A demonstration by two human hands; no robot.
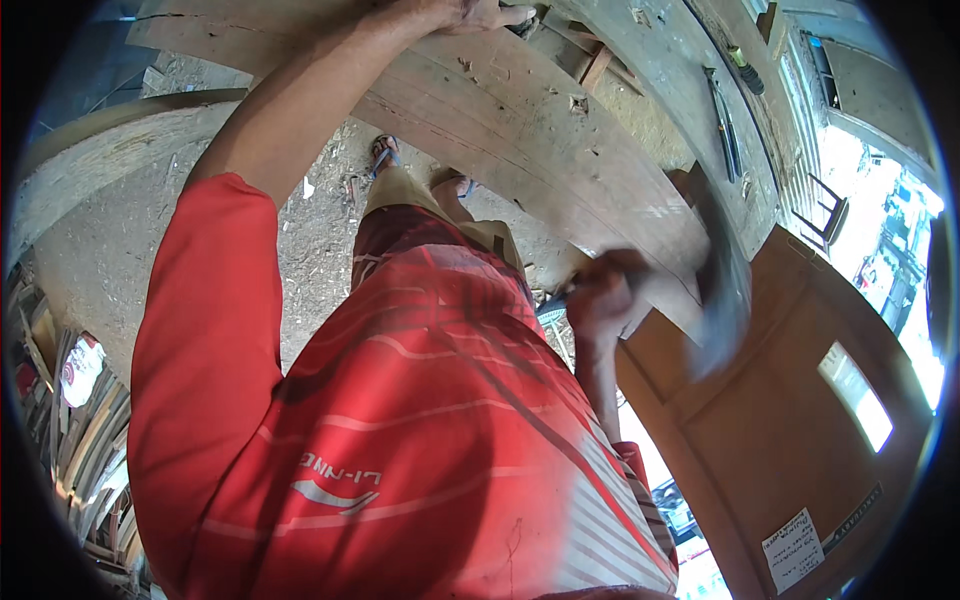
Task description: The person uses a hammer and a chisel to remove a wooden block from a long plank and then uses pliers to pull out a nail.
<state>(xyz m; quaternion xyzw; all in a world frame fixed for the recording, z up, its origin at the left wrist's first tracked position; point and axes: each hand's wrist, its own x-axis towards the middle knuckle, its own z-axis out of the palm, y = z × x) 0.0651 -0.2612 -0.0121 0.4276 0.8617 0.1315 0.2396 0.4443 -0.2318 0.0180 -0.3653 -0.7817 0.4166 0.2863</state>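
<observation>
At the top edge of the head view my left hand (pixel 475 14) is closed at the far side of a long, wide wooden plank (pixel 520 130). A small dark piece shows by its fingertips, too cut off to name. My right hand (pixel 603 298) is closed round the handle of a tool with a broad grey metal head (pixel 722 280). The tool is smeared by motion, so I cannot tell its exact kind. It appears over the plank's right end. The plank lies across in front of me, with small gouges and cracks in its face.
A pair of pliers (pixel 724 125) and a screwdriver-like tool (pixel 745 70) lie on another board (pixel 670 60) beyond. A curved wooden piece (pixel 110 140) stands left. Stacked wood strips (pixel 90 450) are lower left. A brown panel (pixel 760 400) leans right. Chips litter the floor (pixel 310 260).
</observation>
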